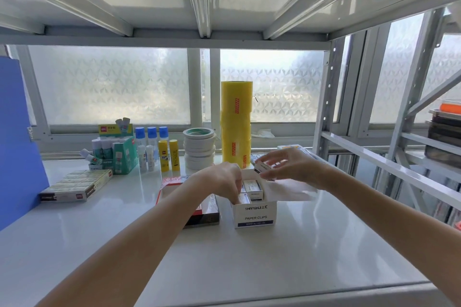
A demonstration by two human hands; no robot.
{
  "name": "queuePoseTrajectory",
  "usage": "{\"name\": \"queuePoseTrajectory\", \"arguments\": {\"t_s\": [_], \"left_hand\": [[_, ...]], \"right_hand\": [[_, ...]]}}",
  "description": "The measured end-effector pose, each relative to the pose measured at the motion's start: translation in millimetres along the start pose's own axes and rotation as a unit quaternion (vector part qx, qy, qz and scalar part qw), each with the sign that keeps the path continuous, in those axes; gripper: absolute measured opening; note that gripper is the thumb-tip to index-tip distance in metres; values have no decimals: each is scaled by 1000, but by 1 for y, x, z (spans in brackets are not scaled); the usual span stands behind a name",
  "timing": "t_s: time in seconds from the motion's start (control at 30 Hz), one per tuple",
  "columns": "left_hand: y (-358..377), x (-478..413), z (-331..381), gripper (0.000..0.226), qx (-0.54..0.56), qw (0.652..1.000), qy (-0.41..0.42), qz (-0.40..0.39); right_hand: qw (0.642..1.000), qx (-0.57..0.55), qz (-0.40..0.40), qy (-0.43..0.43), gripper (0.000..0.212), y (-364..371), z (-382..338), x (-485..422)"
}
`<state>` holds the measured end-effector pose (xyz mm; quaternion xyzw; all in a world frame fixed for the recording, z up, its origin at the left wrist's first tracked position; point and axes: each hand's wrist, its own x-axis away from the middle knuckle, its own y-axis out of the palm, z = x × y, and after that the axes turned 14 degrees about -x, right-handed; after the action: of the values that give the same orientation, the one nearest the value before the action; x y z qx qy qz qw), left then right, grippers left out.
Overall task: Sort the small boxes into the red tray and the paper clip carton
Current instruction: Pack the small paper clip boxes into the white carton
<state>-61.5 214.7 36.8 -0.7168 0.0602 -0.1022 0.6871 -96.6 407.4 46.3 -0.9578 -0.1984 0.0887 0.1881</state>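
The white paper clip carton (255, 215) stands open in the middle of the shelf, with small white boxes (254, 188) packed inside. My left hand (224, 179) reaches down into its left side, fingers closed around a small box there. Above the carton's far right corner, my right hand (287, 164) holds another small white box (261, 166) between fingers and thumb. The red tray (172, 185) lies just left of the carton, partly hidden under my left forearm.
A flat pack of staple boxes (74, 185) lies at the left. Glue sticks and bottles (159, 149), stacked white tape rolls (199, 149) and a tall yellow tape stack (236, 122) stand at the back. A blue folder (17, 132) leans at far left. Shelf uprights (324, 107) rise at right.
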Motion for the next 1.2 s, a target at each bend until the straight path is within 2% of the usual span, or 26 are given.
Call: {"name": "queuePoseTrajectory", "arguments": {"t_s": [0.07,0.2,0.33,0.47,0.57,0.77,0.97,1.2], "left_hand": [[0,0,-1,32,5,1000,-4,-1],[0,-2,-2,34,-2,1000,-9,-11],[-2,-4,0,39,-13,1000,-17,-22],[-3,-4,-1,39,-10,999,-22,-25],[-1,-6,0,38,-8,1000,-19,-16],[2,-4,-3,34,4,1000,-10,3],[6,-4,-6,57,6,999,-11,30],[10,-5,-6,45,22,999,-11,23]], "right_hand": [[998,27,-44,-44,45,8,-7,0],[974,176,-139,-25,49,26,0,-5],[943,301,-143,-6,40,30,-4,-9],[921,362,-147,0,33,38,-13,-13],[918,370,-142,-11,30,42,-7,-13],[936,336,-102,-32,27,37,5,-7],[939,333,-83,-37,17,41,7,-5],[948,306,-66,-50,15,41,8,0]]}}
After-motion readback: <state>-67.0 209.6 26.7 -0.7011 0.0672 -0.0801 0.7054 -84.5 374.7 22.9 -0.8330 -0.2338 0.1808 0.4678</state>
